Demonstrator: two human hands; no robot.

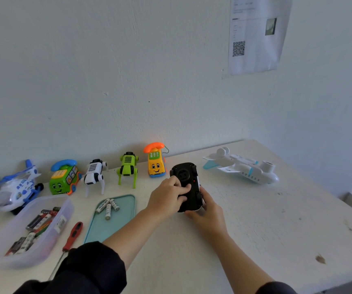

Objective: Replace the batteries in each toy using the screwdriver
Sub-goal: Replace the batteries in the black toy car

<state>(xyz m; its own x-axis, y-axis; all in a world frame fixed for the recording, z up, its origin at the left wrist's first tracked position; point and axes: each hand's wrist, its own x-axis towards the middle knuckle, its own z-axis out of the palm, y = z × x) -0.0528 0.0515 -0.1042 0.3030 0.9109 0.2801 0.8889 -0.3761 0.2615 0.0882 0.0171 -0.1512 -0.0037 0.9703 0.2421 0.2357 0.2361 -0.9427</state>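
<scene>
While both hands are busy: the black toy car (186, 185) is flipped belly-up and held just above the table (255, 219), in the middle of the view

Left hand: the left hand (166, 198) wraps over the car's underside, fingers curled onto it and fingertips (186, 187) pressing about where I'd guess the battery door is

Right hand: the right hand (208, 211) cups the car's near end from below and the side, gripping it too

Car's long axis: runs away from the person toward the wall, tilted a bit to the right

Screwdriver: the red-handled screwdriver (72, 237) lies flat on the table, well apart from the car, off to the left past the tray, handle pointing away and shaft toward the person

Key relation: it's on the left hand's side, so my guess is the left hand lets go to fetch it while the right keeps the car steady

Teal tray: the tray (109, 228) sits between screwdriver and car, three loose white batteries (108, 206) lying at its far end

Clear tub: the plastic tub (22, 236) at far left holds a jumble of batteries, brands too blurry to read

Other toys: a row along the wall, white plane (243, 166), yellow phone car (156, 162), green robot dog (127, 167), white robot dog (94, 175), green phone bus (63, 177), blue-white helicopter (16, 187)

Progress: can't tell if the car's battery door is open or shut
</scene>
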